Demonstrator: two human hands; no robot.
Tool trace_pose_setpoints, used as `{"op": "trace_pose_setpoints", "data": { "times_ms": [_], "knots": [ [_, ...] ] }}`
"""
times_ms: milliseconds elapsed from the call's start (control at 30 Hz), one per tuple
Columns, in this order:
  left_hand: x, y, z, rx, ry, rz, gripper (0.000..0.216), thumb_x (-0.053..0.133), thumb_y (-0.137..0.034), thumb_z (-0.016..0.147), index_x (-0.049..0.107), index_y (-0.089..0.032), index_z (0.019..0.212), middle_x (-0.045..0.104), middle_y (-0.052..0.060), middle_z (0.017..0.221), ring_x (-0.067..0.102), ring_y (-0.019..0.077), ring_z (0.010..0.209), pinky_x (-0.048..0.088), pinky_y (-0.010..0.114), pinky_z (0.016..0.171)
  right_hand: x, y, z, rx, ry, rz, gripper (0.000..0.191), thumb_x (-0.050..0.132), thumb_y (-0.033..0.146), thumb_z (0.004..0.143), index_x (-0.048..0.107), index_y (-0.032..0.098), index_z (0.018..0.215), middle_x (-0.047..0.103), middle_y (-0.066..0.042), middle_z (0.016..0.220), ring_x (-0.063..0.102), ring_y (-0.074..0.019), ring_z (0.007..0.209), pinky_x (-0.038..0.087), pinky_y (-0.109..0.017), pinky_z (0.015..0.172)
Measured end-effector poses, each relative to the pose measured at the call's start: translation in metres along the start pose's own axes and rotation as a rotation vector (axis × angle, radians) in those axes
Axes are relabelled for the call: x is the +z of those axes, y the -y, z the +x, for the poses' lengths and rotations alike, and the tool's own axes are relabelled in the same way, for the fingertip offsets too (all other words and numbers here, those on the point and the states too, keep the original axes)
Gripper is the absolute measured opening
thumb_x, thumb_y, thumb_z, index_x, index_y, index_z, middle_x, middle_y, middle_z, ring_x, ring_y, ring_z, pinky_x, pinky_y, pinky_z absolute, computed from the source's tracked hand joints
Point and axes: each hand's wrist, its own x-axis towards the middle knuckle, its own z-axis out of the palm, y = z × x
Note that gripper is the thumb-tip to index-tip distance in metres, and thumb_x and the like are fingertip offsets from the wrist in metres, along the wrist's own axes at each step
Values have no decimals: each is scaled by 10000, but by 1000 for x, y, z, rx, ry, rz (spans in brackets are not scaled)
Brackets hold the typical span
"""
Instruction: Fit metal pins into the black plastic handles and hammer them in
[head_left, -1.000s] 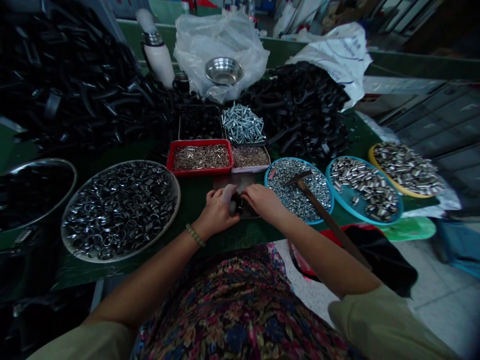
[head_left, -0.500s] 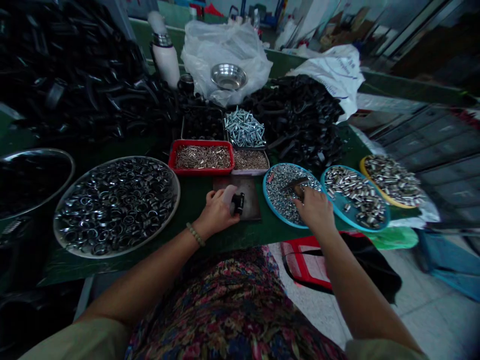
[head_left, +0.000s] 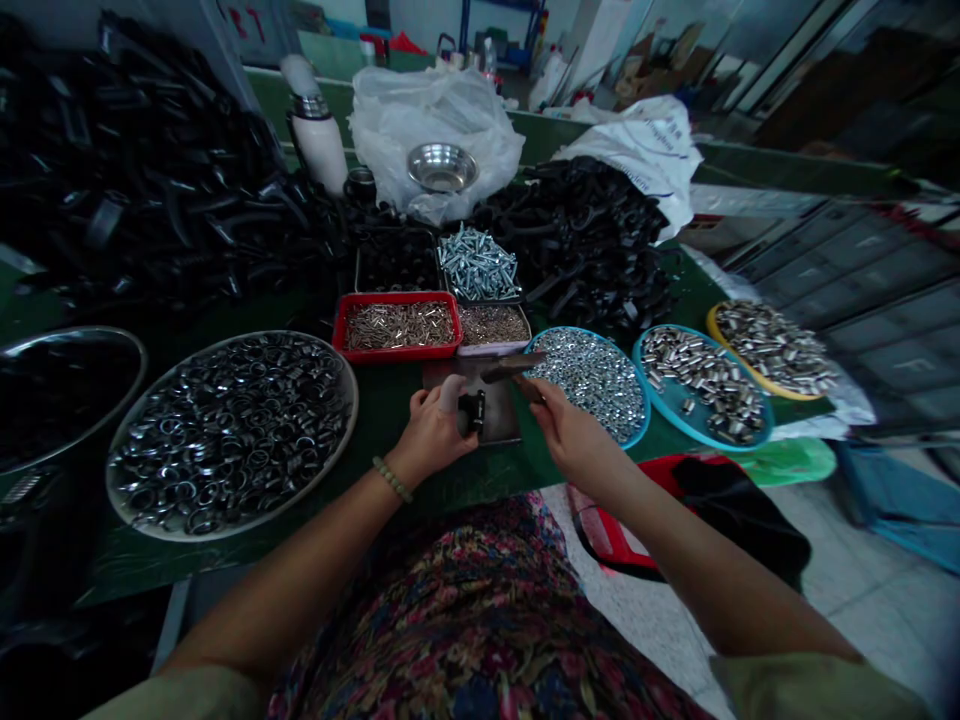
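Observation:
My left hand [head_left: 431, 430] is closed around a small black part [head_left: 475, 410] above the dark metal plate [head_left: 504, 412]. A pale cover sits on one finger of that hand, and a bead bracelet is on the wrist. My right hand [head_left: 562, 425] grips the short handle of a hammer [head_left: 514, 368]; its dark head lies over the plate's upper right, close to the black part but apart from it. Just right of the hammer is a blue tray [head_left: 646, 425] of small shiny metal pieces.
Left of my hands stands a big round tray [head_left: 120, 490] of dark rings. A red tray [head_left: 397, 353] of pins, a container of bolts [head_left: 480, 265] and piles of black parts [head_left: 600, 240] lie behind. Another blue tray [head_left: 701, 437] and a yellow tray [head_left: 795, 393] hold metal sleeves at right.
My right hand has moved left with the hammer, from over the blue tray to the metal plate. My left hand stays at the plate with the black part. The view has shifted slightly.

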Motion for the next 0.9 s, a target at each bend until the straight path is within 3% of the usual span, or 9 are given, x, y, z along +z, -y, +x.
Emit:
{"op": "trace_pose_setpoints", "data": {
  "times_ms": [100,200,333,400,467,567,667,767,900],
  "knots": [
    [-2,-1,0,2,0,4,677,635,-316,712,345,-185,1310,626,118,1191,558,276,1119,271,445,1011,3,0,2,26,59,-11,382,325,289,968,447,165,1308,676,-133,1094,673,-250,904,484,-359,779],
    [-3,-3,-1,44,13,58,617,607,-299,749,395,-205,1321,619,123,1208,545,288,1138,273,465,1014,5,-16,5,96,128,-72,368,340,296,970,474,175,1291,695,-116,1039,676,-250,886,480,-351,775],
    [-3,-6,5,119,80,73,442,552,-269,780,581,-247,1220,602,131,1239,506,341,1181,221,554,1049,0,-56,8,322,-70,-274,420,323,355,988,388,246,1388,638,-108,1183,660,-248,952,488,-348,780],
    [-6,-9,13,-8,84,-164,401,572,-300,760,639,-242,1151,612,122,1223,481,356,1213,202,566,1080,-5,-79,10,447,-114,-405,444,368,380,976,393,246,1398,629,-119,1179,656,-250,939,493,-353,777],
    [-16,-12,21,-215,97,-563,395,580,-362,747,659,-227,1109,635,109,1184,481,349,1226,264,534,1087,-16,-102,8,499,-135,-463,425,423,412,956,467,247,1345,627,-106,1181,624,-242,1019,475,-344,852],
    [-39,-22,30,-406,178,-1129,464,522,-435,756,640,-176,1123,650,124,1165,561,332,1147,461,474,964,-46,-140,-1,605,-212,-477,388,368,409,974,558,181,1223,605,-135,1222,536,-234,1172,413,-329,965],
    [-54,-38,35,-503,162,-1532,458,538,-413,768,613,-147,1134,647,130,1167,637,291,1014,557,418,828,-80,-183,-15,836,-279,-476,427,360,338,961,534,47,1221,612,-255,1155,583,-297,1108,444,-402,911],
    [-50,-58,37,-577,-1,-1583,376,630,-242,760,569,-189,1127,682,60,973,678,187,815,581,301,701,-98,-219,-22,949,-246,-420,414,522,245,851,563,5,1185,650,-282,1056,631,-340,1016,475,-429,839],
    [-31,-67,40,-635,-136,-1501,567,658,-49,699,454,-242,1192,661,3,887,677,125,742,568,224,671,-94,-232,-16,864,-289,-355,460,492,147,815,538,49,1262,658,-233,1075,632,-298,1018,469,-412,866]
  ]
}}
